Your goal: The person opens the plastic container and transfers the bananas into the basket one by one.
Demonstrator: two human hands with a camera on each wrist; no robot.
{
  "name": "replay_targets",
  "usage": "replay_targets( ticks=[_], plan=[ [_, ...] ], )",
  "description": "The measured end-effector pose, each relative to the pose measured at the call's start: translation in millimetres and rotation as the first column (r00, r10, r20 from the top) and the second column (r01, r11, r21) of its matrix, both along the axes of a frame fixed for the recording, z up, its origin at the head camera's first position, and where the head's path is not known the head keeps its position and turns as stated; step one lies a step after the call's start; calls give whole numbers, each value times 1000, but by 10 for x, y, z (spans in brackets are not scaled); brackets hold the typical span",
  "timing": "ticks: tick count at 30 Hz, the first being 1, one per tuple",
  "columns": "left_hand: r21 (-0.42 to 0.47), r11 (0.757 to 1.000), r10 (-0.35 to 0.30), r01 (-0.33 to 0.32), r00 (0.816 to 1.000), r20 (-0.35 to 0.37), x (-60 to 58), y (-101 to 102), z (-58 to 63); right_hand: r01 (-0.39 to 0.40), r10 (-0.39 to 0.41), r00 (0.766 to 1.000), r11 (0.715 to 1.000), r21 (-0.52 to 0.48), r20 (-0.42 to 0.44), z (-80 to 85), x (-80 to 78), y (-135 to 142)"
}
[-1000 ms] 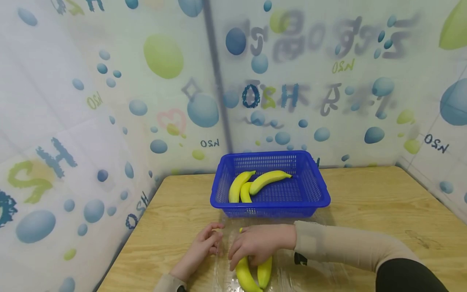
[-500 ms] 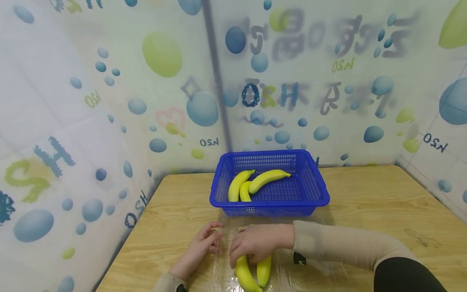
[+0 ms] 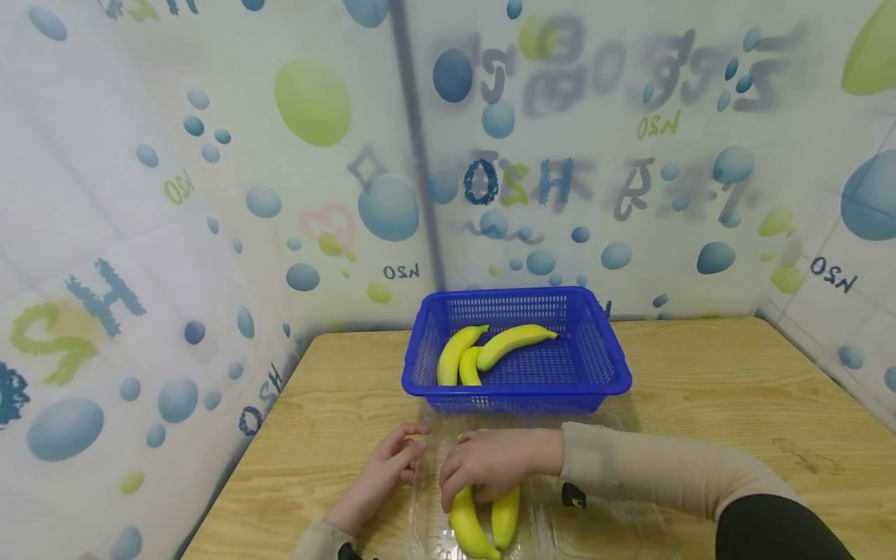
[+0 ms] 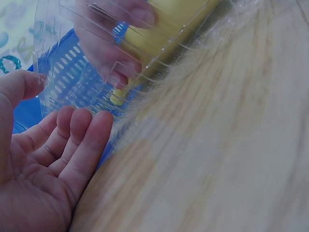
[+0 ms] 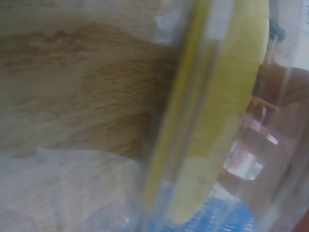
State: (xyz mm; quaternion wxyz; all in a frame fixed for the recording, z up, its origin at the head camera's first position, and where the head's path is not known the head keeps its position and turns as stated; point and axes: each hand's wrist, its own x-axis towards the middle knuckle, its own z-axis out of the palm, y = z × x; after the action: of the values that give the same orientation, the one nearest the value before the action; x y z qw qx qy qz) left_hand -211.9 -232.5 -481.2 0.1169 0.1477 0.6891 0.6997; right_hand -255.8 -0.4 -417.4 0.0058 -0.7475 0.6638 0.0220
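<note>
My right hand (image 3: 493, 464) reaches into a clear plastic clamshell box (image 3: 432, 521) and holds the left banana (image 3: 470, 533), its fingers bent over the outer side. A second banana (image 3: 505, 523) lies beside it on the right, its upper part hidden by the hand. My left hand (image 3: 386, 473) rests at the box's left side. In the left wrist view, the thumb and relaxed fingertips of the left hand (image 4: 53, 159) touch the clear wall, through which the right hand's fingers (image 4: 128, 72) and a banana (image 4: 169, 29) show. The right wrist view is blurred.
A blue plastic basket (image 3: 518, 391) stands just behind the box, holding three bananas (image 3: 518, 342) towards its left. The box's clear lid (image 3: 602, 537) spreads to the right under the right forearm. Patterned curtains surround the wooden table (image 3: 728, 381).
Both hands stay almost where they were. The right fingers have settled slightly closer around the left banana, and the view has shifted a little.
</note>
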Motion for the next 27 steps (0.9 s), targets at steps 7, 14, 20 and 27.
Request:
replay_targets(
  ticks=[7, 14, 20, 27],
  plan=[
    [-2, 1000, -3, 3, 1000, 3, 11, 4, 22, 0, 0, 1000, 1000, -22, -4, 15, -3, 7],
    [8, 1000, -8, 8, 1000, -2, 13, 0, 24, -1, 1, 1000, 999, -37, -5, 84, -9, 6],
    [19, 1000, -21, 22, 1000, -13, 13, -1, 15, 1, -3, 1000, 998, -58, -30, 160, -13, 11],
    [13, 1000, -15, 15, 1000, -16, 17, 1, 23, 25, -28, 999, 997, -66, -45, 246, -20, 19]
  ],
)
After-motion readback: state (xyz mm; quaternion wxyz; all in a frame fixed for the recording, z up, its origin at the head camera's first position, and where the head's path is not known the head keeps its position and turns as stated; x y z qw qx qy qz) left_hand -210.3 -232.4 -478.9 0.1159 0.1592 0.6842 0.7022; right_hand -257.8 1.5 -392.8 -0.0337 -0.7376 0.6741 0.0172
